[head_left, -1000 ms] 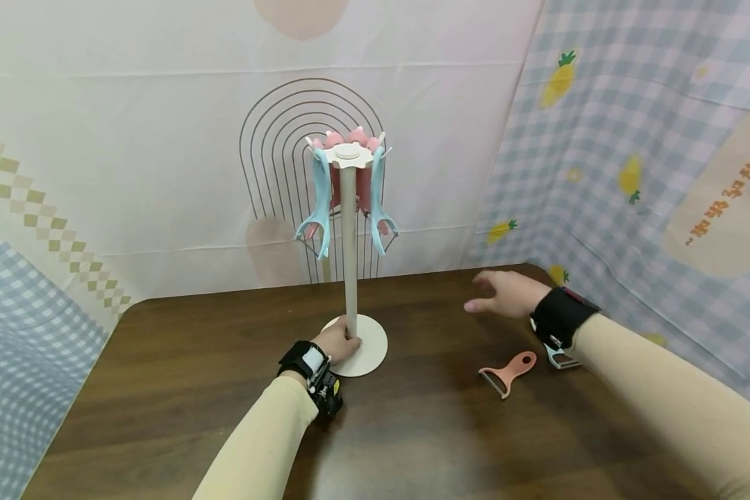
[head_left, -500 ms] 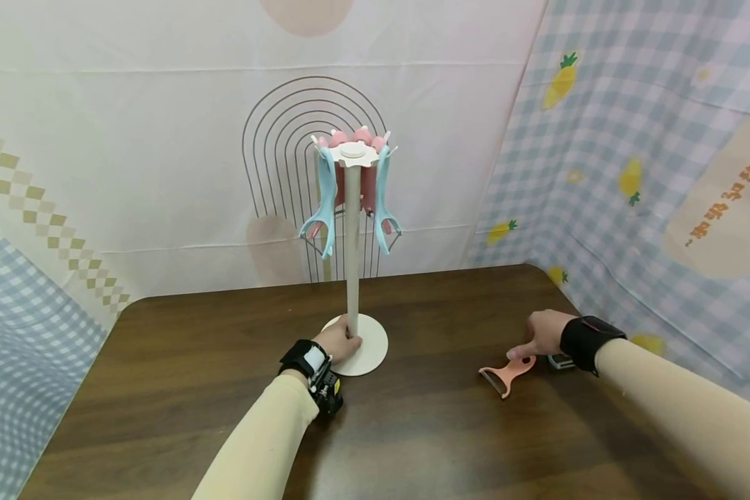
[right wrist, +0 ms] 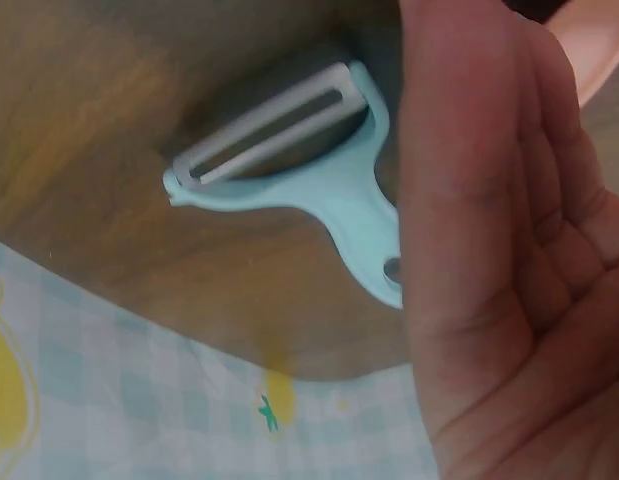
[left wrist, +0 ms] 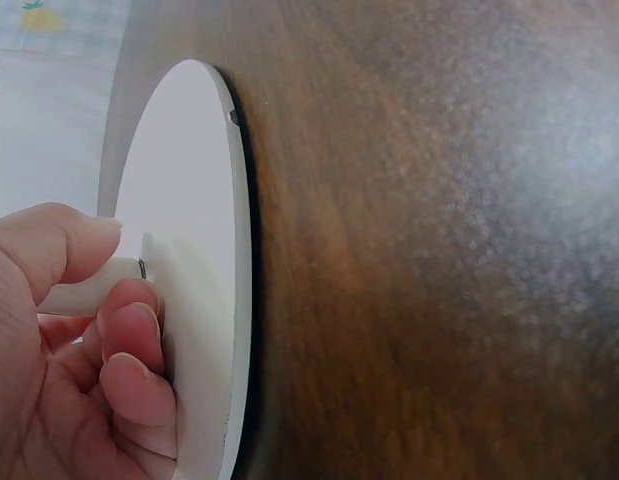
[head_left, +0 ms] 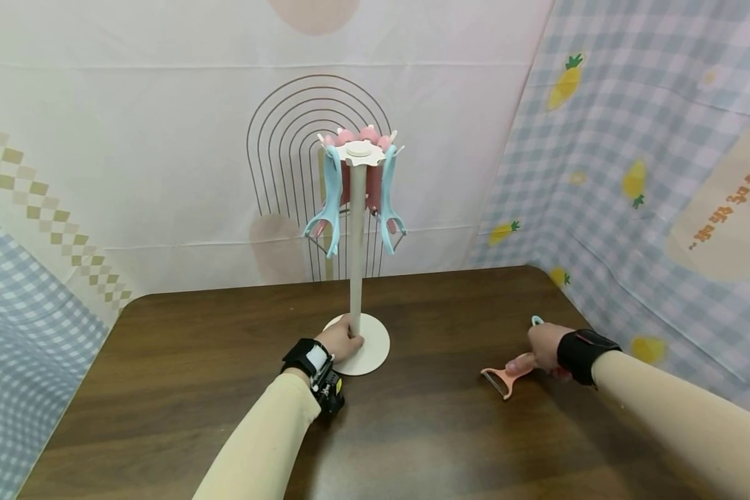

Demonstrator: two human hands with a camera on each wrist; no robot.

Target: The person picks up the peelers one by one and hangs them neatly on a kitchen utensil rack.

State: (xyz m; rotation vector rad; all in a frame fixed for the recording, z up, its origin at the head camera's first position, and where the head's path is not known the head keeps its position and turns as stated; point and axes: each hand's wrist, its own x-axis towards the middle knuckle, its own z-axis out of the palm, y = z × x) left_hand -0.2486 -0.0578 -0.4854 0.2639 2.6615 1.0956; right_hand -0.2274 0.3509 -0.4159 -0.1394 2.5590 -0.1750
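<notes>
My left hand (head_left: 339, 340) grips the white stand's pole (head_left: 357, 243) low down, right above its round base (left wrist: 194, 180). On the right of the table, my right hand (head_left: 545, 346) holds a pink Y-shaped peeler (head_left: 506, 378) by the handle, thumb along it. The peeler's blade end points left, low over the wood. Just beside that hand, a light-blue peeler (right wrist: 339, 195) lies on the table. In the head view only its handle end shows past the hand. The right wrist view shows curled fingers (right wrist: 564, 190) with a bit of pink at the top corner.
Light-blue peelers (head_left: 332, 191) and several pink ones (head_left: 375, 184) hang from the hooked top (head_left: 359, 151) of the stand. The brown wooden table (head_left: 225, 389) backs onto a white cloth (head_left: 162, 160), with a blue checked cloth (head_left: 606, 229) along the right side.
My right hand has come down and toward the right, onto the pink peeler's handle, and now grips it. The left hand keeps its hold on the pole.
</notes>
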